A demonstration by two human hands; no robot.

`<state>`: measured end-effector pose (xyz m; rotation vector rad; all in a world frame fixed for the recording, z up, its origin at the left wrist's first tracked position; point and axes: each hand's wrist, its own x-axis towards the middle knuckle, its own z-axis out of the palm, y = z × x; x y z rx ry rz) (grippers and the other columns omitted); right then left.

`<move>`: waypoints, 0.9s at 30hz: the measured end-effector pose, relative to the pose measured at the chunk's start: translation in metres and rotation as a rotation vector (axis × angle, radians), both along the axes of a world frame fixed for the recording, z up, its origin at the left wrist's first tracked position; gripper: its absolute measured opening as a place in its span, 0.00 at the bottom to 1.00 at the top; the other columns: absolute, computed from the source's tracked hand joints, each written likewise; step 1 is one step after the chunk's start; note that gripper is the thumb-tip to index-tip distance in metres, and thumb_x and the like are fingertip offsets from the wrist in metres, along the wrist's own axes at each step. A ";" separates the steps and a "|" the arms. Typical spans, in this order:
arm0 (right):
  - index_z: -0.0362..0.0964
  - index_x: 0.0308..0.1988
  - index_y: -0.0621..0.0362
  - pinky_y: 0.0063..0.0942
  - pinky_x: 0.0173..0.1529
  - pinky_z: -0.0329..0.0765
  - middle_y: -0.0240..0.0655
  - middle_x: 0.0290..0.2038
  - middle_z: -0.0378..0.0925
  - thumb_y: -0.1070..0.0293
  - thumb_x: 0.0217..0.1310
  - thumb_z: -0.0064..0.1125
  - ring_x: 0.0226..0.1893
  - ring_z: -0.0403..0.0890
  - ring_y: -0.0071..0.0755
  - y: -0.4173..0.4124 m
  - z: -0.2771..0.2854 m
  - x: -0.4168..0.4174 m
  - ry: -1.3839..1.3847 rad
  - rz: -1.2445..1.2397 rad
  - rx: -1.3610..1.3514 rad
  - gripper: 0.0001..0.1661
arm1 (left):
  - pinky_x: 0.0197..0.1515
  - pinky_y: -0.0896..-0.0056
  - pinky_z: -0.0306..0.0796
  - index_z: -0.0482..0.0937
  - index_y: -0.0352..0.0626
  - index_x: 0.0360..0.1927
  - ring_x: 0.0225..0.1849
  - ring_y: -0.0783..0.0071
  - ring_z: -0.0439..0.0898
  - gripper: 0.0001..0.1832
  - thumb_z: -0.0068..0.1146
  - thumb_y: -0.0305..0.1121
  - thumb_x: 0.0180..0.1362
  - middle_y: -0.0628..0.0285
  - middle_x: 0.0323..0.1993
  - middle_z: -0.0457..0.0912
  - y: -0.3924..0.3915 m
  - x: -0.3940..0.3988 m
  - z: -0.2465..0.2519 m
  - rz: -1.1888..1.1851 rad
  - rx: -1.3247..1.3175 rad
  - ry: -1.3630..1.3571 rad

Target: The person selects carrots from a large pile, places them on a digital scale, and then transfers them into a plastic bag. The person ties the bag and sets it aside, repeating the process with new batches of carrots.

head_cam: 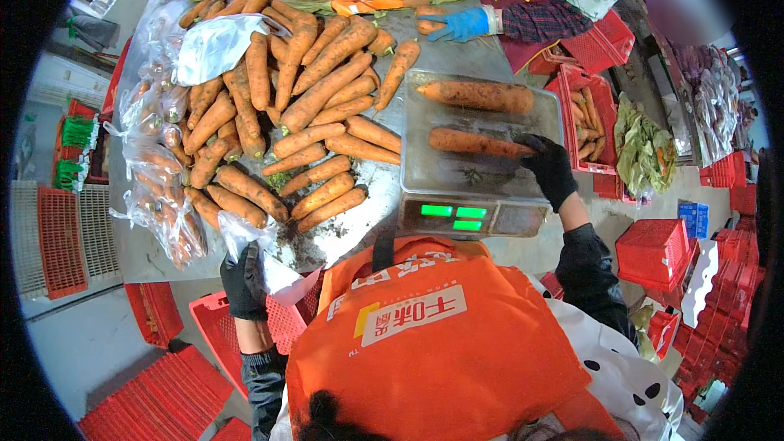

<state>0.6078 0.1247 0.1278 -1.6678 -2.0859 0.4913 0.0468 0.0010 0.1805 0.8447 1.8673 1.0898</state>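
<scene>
My right hand (547, 168), in a black glove, has its fingertips at the right end of a carrot (474, 142) on the steel pan of a digital scale (407, 171). Whether it grips the carrot is unclear. A thicker carrot (481, 96) lies farther back on the same pan. Green displays glow on the scale's front. At the table's near edge, my left hand (246, 278), also black-gloved, holds a thin clear plastic bag (275, 269). Loose, soil-marked carrots (324, 82) are heaped left of the scale.
Bagged carrots (162, 214) line the left side of the metal table (147, 266). A co-worker's blue-gloved hand (462, 24) touches a carrot beyond the scale. Red crates (652, 251) stand at the right; another red crate (214, 324) is below my left hand.
</scene>
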 end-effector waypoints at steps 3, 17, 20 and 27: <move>0.74 0.45 0.55 0.37 0.45 0.74 0.43 0.40 0.78 0.63 0.50 0.62 0.43 0.77 0.46 -0.003 0.009 -0.009 -0.105 -0.012 0.152 0.20 | 0.29 0.81 0.64 0.77 0.33 0.40 0.27 0.83 0.71 0.13 0.57 0.33 0.58 0.68 0.31 0.77 -0.007 0.013 -0.001 0.019 0.056 -0.083; 0.77 0.41 0.59 0.30 0.49 0.74 0.39 0.41 0.80 0.68 0.56 0.56 0.42 0.80 0.39 0.024 0.073 0.000 0.070 -0.112 0.351 0.12 | 0.32 0.78 0.66 0.77 0.33 0.41 0.30 0.82 0.71 0.14 0.55 0.34 0.58 0.68 0.31 0.77 -0.061 0.050 0.012 0.065 -0.036 0.115; 0.77 0.40 0.60 0.28 0.48 0.74 0.40 0.40 0.80 0.70 0.55 0.59 0.41 0.80 0.36 0.028 0.069 -0.003 0.167 -0.075 0.391 0.11 | 0.32 0.79 0.66 0.76 0.33 0.41 0.30 0.82 0.71 0.14 0.56 0.34 0.58 0.68 0.33 0.77 -0.073 0.049 0.005 0.149 -0.026 -0.031; 0.78 0.38 0.57 0.30 0.47 0.75 0.39 0.38 0.80 0.69 0.55 0.59 0.39 0.80 0.37 0.035 0.056 -0.005 0.211 0.026 0.280 0.10 | 0.31 0.78 0.66 0.77 0.33 0.37 0.28 0.81 0.71 0.14 0.57 0.36 0.57 0.68 0.29 0.77 -0.079 0.066 0.014 0.167 -0.014 0.095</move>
